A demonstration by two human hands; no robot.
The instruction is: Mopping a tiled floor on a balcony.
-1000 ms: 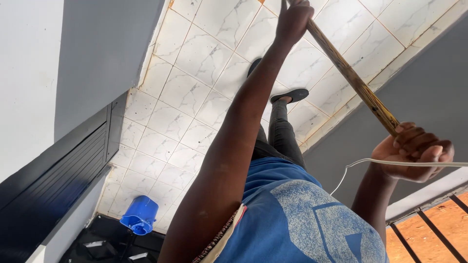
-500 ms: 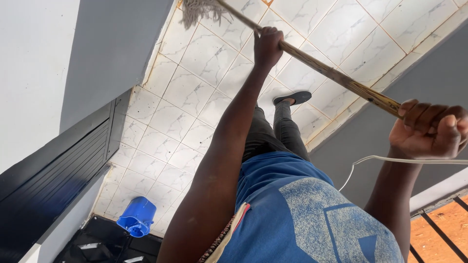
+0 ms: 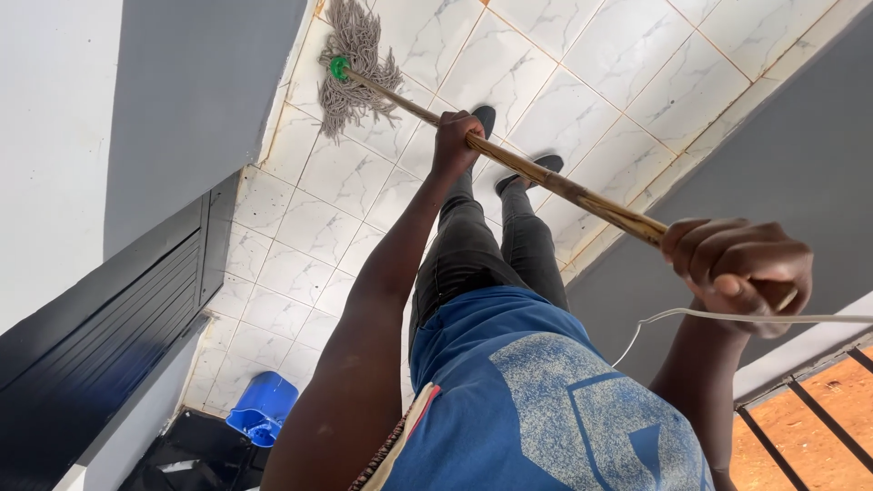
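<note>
Here, at the lower left of the frame, a blue bucket [image 3: 262,409] sits on the floor, well apart from the work. Toward the upper left, the grey string mop head [image 3: 359,68] lies spread on the white marbled tiles [image 3: 309,227], close to the grey wall. My left hand [image 3: 457,136] is wrapped tight around the wooden handle [image 3: 564,186] in the upper middle, above my dark shoes [image 3: 532,168]. At the right, my right hand [image 3: 738,268] is fisted over the handle's top end, a white cord [image 3: 727,316] passing just below it. I see no clear wet or dry edge on the tiles, so I cannot judge how much floor is mopped; I reckon I am mid-stroke.
</note>
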